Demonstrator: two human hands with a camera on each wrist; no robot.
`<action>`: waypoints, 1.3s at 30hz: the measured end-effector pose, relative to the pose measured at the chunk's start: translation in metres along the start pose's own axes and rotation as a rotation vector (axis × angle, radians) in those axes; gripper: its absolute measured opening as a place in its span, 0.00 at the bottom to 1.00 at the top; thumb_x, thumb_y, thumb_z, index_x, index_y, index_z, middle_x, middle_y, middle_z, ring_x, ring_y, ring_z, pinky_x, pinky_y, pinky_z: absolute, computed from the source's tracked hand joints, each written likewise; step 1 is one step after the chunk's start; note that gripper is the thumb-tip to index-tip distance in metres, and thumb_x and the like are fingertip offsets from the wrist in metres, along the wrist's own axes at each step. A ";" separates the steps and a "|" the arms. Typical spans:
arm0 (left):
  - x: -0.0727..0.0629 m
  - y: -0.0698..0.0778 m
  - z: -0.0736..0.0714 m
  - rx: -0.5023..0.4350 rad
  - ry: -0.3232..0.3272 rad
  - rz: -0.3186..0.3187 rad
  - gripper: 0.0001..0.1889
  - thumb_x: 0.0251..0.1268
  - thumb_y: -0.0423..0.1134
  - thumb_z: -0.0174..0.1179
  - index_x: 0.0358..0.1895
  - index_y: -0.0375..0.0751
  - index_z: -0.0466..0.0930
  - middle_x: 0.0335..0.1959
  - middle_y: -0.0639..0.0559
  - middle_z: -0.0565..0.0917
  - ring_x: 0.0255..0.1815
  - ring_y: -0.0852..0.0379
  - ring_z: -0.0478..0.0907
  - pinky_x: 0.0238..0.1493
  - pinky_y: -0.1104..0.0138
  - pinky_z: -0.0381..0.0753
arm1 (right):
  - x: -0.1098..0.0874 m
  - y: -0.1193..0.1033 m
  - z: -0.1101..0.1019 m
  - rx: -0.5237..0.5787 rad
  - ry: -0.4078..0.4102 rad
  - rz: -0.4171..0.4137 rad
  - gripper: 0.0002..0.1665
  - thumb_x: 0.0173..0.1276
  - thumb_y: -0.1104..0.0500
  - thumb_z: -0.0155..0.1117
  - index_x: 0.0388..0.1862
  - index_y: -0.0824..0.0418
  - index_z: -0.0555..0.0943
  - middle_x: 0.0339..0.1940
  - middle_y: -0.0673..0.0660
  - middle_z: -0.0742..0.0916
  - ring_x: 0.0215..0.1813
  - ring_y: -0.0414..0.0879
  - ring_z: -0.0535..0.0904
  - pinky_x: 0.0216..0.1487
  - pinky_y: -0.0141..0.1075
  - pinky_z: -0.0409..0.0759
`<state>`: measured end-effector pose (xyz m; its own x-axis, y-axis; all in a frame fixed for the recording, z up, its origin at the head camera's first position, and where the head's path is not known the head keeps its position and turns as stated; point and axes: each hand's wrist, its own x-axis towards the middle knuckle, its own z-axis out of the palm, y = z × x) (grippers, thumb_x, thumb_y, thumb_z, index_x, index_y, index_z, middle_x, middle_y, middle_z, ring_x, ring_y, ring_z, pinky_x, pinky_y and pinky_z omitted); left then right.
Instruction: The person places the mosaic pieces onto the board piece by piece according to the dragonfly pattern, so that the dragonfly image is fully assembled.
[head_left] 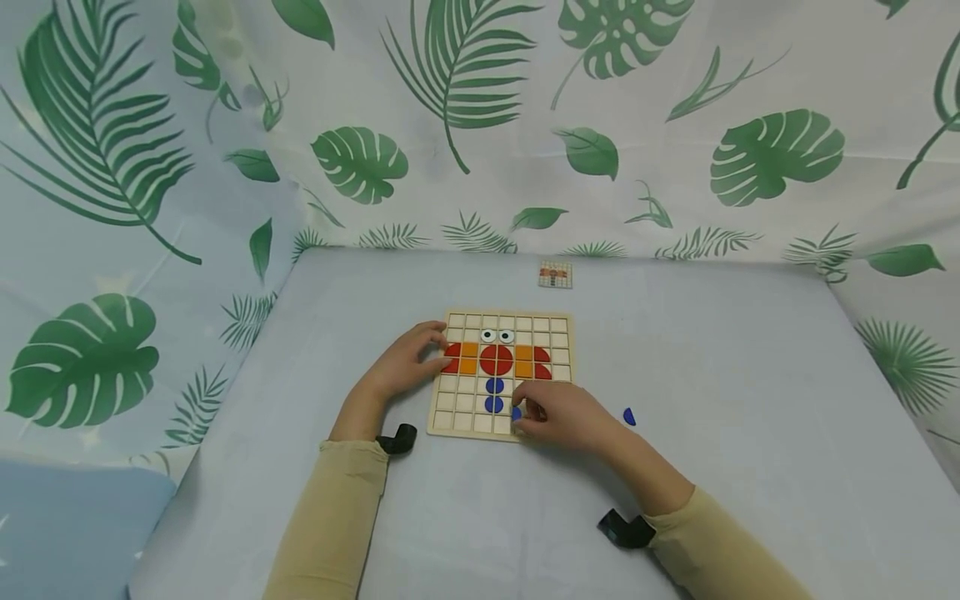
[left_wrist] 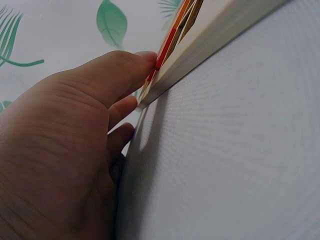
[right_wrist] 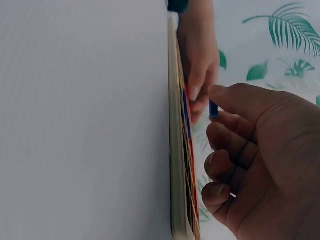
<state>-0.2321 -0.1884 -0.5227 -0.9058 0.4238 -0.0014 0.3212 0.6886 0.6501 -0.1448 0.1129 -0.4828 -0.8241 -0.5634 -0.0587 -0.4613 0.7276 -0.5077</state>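
A square wooden grid board [head_left: 446,421] lies on the table, bearing red, orange and blue pieces and two round eye pieces. My left hand [head_left: 405,360] rests at its left edge, thumb touching a red piece [head_left: 452,358] and the other fingers beside the rim. Over the lower right part of the board, my right hand [head_left: 566,415] pinches a small blue piece [right_wrist: 213,109] between thumb and index finger. The right wrist view shows this piece edge-on, above the board, with the remaining fingers curled loosely. Blue pieces [head_left: 494,404] sit in two rows under the red circle [head_left: 496,360].
A loose blue half-circle piece [head_left: 629,416] lies on the table right of the board. Farther back is a small picture card [head_left: 555,275] with a similar grid pattern. Leaf-printed cloth [head_left: 487,167] hangs behind the pale table [head_left: 712,358].
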 end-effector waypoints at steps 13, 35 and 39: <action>0.001 -0.003 -0.001 -0.004 0.008 0.031 0.12 0.67 0.50 0.63 0.46 0.51 0.74 0.74 0.50 0.67 0.78 0.46 0.60 0.78 0.52 0.58 | 0.012 -0.017 0.020 -0.067 0.006 0.033 0.17 0.62 0.43 0.72 0.46 0.47 0.82 0.21 0.39 0.76 0.26 0.35 0.70 0.28 0.30 0.69; 0.001 -0.003 0.000 -0.013 -0.001 0.025 0.12 0.68 0.49 0.63 0.46 0.50 0.74 0.74 0.49 0.67 0.78 0.47 0.59 0.79 0.52 0.58 | 0.010 -0.012 0.025 -0.057 0.033 0.003 0.10 0.65 0.50 0.68 0.43 0.46 0.80 0.23 0.39 0.75 0.27 0.34 0.71 0.27 0.29 0.69; 0.000 -0.002 0.000 -0.013 -0.001 0.024 0.12 0.68 0.49 0.63 0.46 0.50 0.74 0.74 0.50 0.67 0.78 0.47 0.59 0.79 0.53 0.57 | 0.010 -0.011 0.026 -0.069 0.045 -0.010 0.07 0.66 0.51 0.66 0.41 0.46 0.80 0.22 0.39 0.75 0.26 0.34 0.70 0.27 0.29 0.68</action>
<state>-0.2332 -0.1898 -0.5242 -0.8977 0.4403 0.0137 0.3390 0.6706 0.6599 -0.1395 0.0892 -0.5001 -0.8329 -0.5533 -0.0143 -0.4896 0.7485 -0.4474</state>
